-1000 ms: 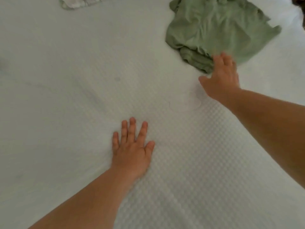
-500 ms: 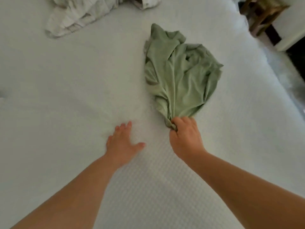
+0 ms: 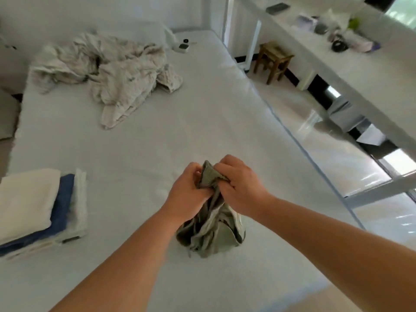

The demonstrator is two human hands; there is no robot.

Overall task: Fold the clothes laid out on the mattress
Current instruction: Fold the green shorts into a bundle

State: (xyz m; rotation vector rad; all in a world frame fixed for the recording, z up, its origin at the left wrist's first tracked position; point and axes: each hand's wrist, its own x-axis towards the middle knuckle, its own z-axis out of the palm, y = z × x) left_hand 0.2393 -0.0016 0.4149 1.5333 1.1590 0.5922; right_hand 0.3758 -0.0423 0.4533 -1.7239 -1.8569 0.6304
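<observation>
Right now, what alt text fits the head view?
Both hands, left hand and right hand, grip a bunched green garment above a white mattress. Folded clothes lie left; a crumpled pale pile lies farther back.

Sage-green garment (image 3: 211, 233), white mattress (image 3: 157, 140), cream crumpled clothes (image 3: 112, 70), white-and-blue folded stack (image 3: 40, 208), brown stool (image 3: 273, 60).

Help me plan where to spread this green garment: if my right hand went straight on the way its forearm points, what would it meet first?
Your right hand points toward your left hand, which grips the same green garment. It would meet that hand almost at once, though depth is hard to judge.
</observation>
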